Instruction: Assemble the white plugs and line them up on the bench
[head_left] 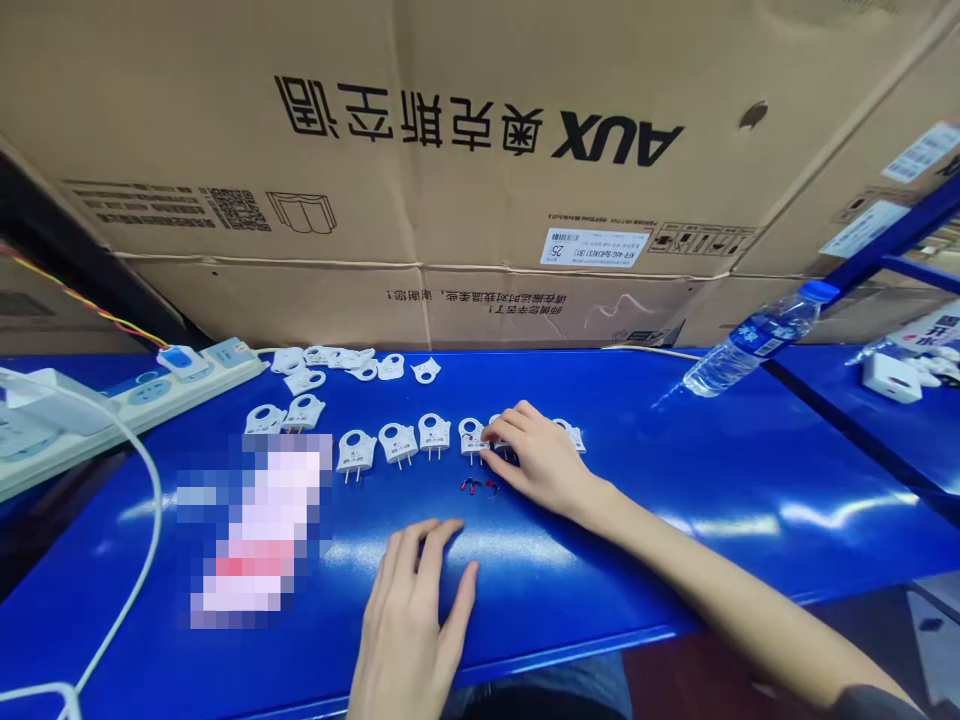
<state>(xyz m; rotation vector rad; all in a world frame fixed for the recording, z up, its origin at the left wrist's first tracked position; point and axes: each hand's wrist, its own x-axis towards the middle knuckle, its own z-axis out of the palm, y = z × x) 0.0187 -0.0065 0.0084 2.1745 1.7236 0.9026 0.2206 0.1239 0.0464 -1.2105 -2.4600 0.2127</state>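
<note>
Several white two-pin plug pieces, each with a round ring hole, stand in a row on the blue table (570,560). My right hand (536,455) reaches over the right part of this row. Its thumb and index finger close at the edge of one white plug piece (470,436), and the fingers partly cover the piece beside it. Just below lie small red and black wire parts (472,487). My left hand (416,600) rests open near the table's front edge, fingers apart, holding nothing. To its left is a plug piece (356,452) with its pins toward me.
More white ring-shaped pieces (390,367) lie at the back left. A power strip (150,395) with a white cable (154,500) runs along the left, near a pixelated patch. A water bottle (754,340) leans at right. A large cardboard box (450,200) stands behind.
</note>
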